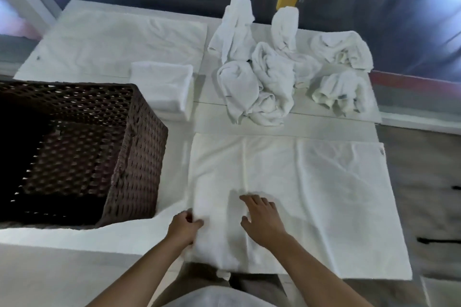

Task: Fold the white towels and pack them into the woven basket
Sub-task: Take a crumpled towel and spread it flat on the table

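A person is working on the folding step: one white towel (pixel 299 197) is lying spread flat on the bench (pixel 129 237) in the lower middle of the frame. The left hand (pixel 183 228) is pinching the towel's left edge, its grip narrow on the cloth, while the right hand (pixel 262 219) is lying open, fingers spread, palm pressing down just beside it. A folded towel (pixel 162 87) is sitting at centre left, beside the woven basket (pixel 139 157), which looks empty at the left edge. A heap of crumpled towels (pixel 274 67) is waiting at upper centre. The next move probably calls for carrying the pinched edge across to the right while the flat palm is anchoring the crease.
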Action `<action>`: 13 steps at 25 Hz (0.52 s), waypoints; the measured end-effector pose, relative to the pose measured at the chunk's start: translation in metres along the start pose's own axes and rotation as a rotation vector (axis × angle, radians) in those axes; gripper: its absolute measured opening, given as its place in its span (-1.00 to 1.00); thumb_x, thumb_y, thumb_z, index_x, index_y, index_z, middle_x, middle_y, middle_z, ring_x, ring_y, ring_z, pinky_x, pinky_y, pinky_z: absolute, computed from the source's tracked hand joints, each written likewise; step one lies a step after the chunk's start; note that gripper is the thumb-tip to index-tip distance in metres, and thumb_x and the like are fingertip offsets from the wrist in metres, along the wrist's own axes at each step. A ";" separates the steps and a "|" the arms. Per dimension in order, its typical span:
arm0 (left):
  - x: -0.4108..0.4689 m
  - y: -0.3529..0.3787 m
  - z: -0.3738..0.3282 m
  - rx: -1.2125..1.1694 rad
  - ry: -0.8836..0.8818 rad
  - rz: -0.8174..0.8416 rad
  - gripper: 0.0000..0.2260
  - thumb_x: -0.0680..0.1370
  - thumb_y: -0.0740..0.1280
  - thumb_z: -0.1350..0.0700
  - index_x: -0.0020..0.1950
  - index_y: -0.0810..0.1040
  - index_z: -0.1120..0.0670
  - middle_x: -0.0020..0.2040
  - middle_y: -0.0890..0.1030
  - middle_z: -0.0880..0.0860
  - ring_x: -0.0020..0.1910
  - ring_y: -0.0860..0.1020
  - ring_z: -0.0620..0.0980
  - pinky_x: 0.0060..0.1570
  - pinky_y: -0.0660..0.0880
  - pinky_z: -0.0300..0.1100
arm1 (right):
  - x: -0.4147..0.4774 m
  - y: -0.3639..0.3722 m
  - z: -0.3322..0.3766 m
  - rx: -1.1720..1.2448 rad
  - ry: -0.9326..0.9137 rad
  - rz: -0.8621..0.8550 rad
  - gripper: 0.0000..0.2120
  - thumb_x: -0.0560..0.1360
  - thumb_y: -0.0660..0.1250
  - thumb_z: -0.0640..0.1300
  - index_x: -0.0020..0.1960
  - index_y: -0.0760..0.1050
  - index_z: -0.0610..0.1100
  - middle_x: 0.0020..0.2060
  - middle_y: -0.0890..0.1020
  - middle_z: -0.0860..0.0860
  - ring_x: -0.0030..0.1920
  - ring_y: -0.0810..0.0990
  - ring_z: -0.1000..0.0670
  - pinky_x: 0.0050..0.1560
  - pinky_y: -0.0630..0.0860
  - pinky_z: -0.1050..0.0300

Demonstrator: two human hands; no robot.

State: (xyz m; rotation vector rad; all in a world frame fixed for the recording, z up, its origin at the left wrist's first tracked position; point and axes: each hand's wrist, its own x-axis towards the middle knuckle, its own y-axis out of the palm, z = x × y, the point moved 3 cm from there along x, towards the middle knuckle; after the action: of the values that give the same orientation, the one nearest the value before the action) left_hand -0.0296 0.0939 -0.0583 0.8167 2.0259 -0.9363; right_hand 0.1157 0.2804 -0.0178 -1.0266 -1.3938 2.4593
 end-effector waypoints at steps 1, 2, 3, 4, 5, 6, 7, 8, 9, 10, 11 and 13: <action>-0.002 0.001 -0.003 -0.090 -0.024 0.014 -0.84 0.54 0.42 0.11 0.06 0.56 0.14 0.02 0.66 0.15 -0.07 0.63 0.13 -0.09 0.62 -0.01 | -0.011 0.005 0.007 0.022 -0.028 -0.015 -0.43 0.57 0.25 0.03 0.56 0.24 0.06 0.49 0.36 0.06 0.45 0.36 -0.05 0.44 0.24 0.03; -0.006 0.003 -0.006 -0.179 -0.059 0.035 -0.85 0.55 0.40 0.13 0.05 0.55 0.17 0.00 0.66 0.19 -0.09 0.63 0.15 -0.08 0.62 -0.01 | -0.024 0.010 0.016 0.054 -0.069 -0.008 -0.40 0.54 0.29 0.09 0.55 0.24 0.09 0.46 0.38 0.07 0.42 0.38 -0.05 0.42 0.25 0.04; -0.009 0.006 -0.009 -0.271 -0.095 0.057 -0.85 0.57 0.38 0.15 0.05 0.55 0.22 -0.02 0.66 0.22 -0.11 0.63 0.18 -0.09 0.61 0.00 | -0.038 0.016 0.027 0.092 -0.116 0.020 -0.32 0.49 0.34 0.18 0.56 0.21 0.13 0.45 0.37 0.09 0.41 0.38 -0.03 0.41 0.26 0.04; -0.014 0.009 -0.012 -0.355 -0.122 0.083 -0.85 0.58 0.36 0.18 0.06 0.55 0.27 -0.04 0.65 0.26 -0.11 0.63 0.21 -0.08 0.61 0.02 | -0.051 0.023 0.039 0.118 -0.160 0.055 -0.19 0.43 0.38 0.27 0.58 0.12 0.17 0.47 0.34 0.11 0.42 0.35 -0.01 0.42 0.26 0.02; -0.017 0.011 -0.016 -0.424 -0.138 0.105 -0.85 0.58 0.35 0.22 0.05 0.56 0.31 -0.06 0.65 0.29 -0.11 0.63 0.23 -0.07 0.62 0.03 | -0.062 0.029 0.051 0.131 -0.197 0.077 -0.06 0.37 0.39 0.33 0.61 0.00 0.20 0.49 0.29 0.10 0.44 0.30 0.01 0.44 0.24 0.00; -0.019 0.012 -0.019 -0.451 -0.138 0.123 -0.85 0.57 0.34 0.26 0.06 0.56 0.35 -0.09 0.64 0.29 -0.12 0.63 0.23 -0.08 0.62 0.03 | -0.070 0.034 0.061 0.136 -0.212 0.073 0.02 0.35 0.39 0.32 0.62 -0.10 0.20 0.51 0.26 0.08 0.45 0.27 0.01 0.46 0.23 -0.01; -0.022 0.013 -0.023 -0.456 -0.126 0.142 -0.85 0.56 0.33 0.29 0.06 0.57 0.37 -0.13 0.63 0.27 -0.15 0.63 0.22 -0.12 0.62 0.00 | -0.077 0.037 0.069 0.142 -0.207 0.035 0.02 0.36 0.39 0.26 0.63 -0.14 0.18 0.50 0.27 0.04 0.43 0.28 -0.01 0.44 0.25 -0.01; -0.026 0.014 -0.026 -0.453 -0.113 0.159 -0.86 0.55 0.32 0.31 0.04 0.57 0.38 -0.18 0.61 0.25 -0.19 0.61 0.20 -0.20 0.62 -0.04 | -0.082 0.037 0.075 0.135 -0.190 -0.036 -0.07 0.40 0.36 0.16 0.63 -0.08 0.16 0.45 0.33 0.02 0.37 0.35 -0.04 0.37 0.33 -0.01; -0.031 0.014 -0.030 -0.457 -0.101 0.172 -0.90 0.55 0.31 0.33 -0.01 0.56 0.37 -0.22 0.58 0.22 -0.23 0.58 0.18 -0.31 0.61 -0.09 | -0.085 0.034 0.079 0.114 -0.176 -0.140 -0.21 0.45 0.32 0.05 0.60 0.05 0.14 0.36 0.42 0.00 0.27 0.46 -0.07 0.26 0.42 -0.01; -0.035 0.012 -0.033 -0.461 -0.096 0.173 -0.94 0.55 0.31 0.34 -0.06 0.54 0.34 -0.22 0.54 0.21 -0.25 0.56 0.16 -0.41 0.59 -0.13 | -0.088 0.030 0.081 0.085 -0.164 -0.248 -0.37 0.48 0.28 -0.04 0.52 0.21 0.11 0.24 0.50 0.01 0.13 0.54 -0.09 0.11 0.48 -0.01; -0.037 0.011 -0.035 -0.466 -0.096 0.167 -0.97 0.55 0.32 0.34 -0.07 0.52 0.31 -0.20 0.53 0.22 -0.25 0.55 0.16 -0.47 0.57 -0.15 | -0.090 0.026 0.082 0.068 -0.139 -0.327 -0.53 0.50 0.25 -0.10 0.40 0.35 0.07 0.13 0.54 0.03 0.00 0.59 -0.08 -0.02 0.51 0.01; -0.037 0.009 -0.041 -0.469 -0.097 0.181 -0.92 0.52 0.34 0.33 -0.01 0.51 0.30 -0.12 0.55 0.25 -0.21 0.58 0.18 -0.43 0.59 -0.12 | -0.091 0.018 0.080 0.089 -0.112 -0.415 -0.72 0.52 0.23 -0.15 0.21 0.45 0.03 0.01 0.54 0.06 -0.13 0.57 -0.04 -0.13 0.50 0.06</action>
State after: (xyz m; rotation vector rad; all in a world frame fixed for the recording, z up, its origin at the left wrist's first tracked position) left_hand -0.0185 0.1231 -0.0126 0.6640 1.9382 -0.3661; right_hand 0.1395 0.1749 0.0400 -0.5224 -1.3512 2.2699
